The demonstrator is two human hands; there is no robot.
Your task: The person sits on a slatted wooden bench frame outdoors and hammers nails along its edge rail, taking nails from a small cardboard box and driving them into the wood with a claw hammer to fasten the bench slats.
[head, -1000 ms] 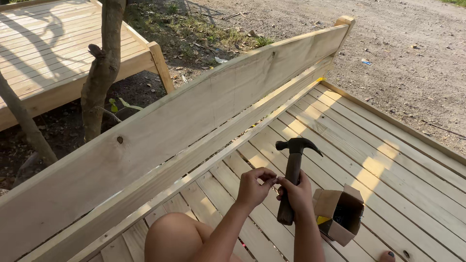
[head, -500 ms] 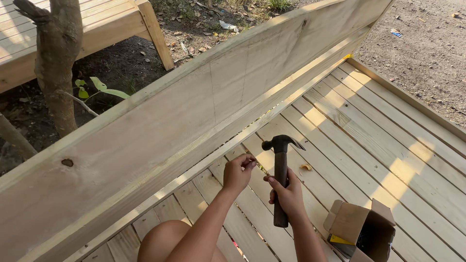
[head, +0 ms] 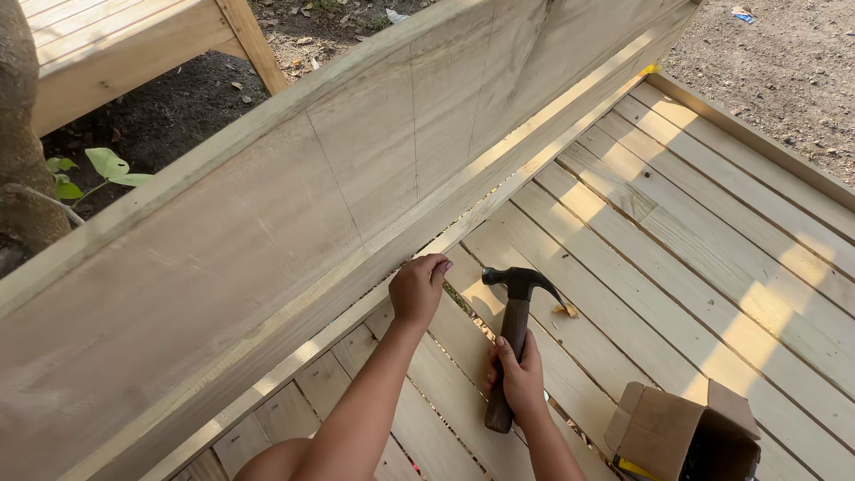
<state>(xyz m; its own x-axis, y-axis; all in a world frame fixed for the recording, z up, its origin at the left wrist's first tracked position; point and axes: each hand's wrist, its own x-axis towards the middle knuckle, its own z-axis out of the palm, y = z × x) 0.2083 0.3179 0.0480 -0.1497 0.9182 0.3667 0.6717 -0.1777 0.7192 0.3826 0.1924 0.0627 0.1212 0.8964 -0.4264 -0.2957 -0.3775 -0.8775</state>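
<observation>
My right hand grips the dark wooden handle of a claw hammer, its black head raised above the slatted floor. My left hand is closed with pinched fingertips pressed against the lower strip of a long pale wooden board. Whatever the fingers pinch is too small to see. The board stands on edge along the left side of the plank floor.
An open cardboard box sits on the floor at lower right. Beyond the board lie dark soil, a tree trunk with green leaves, and another wooden platform. Gravel ground lies at upper right.
The view has moved closer to the board. My left hand has gone from beside the hammer up to the board's lower strip. The hammer stays held upright in my right hand.
</observation>
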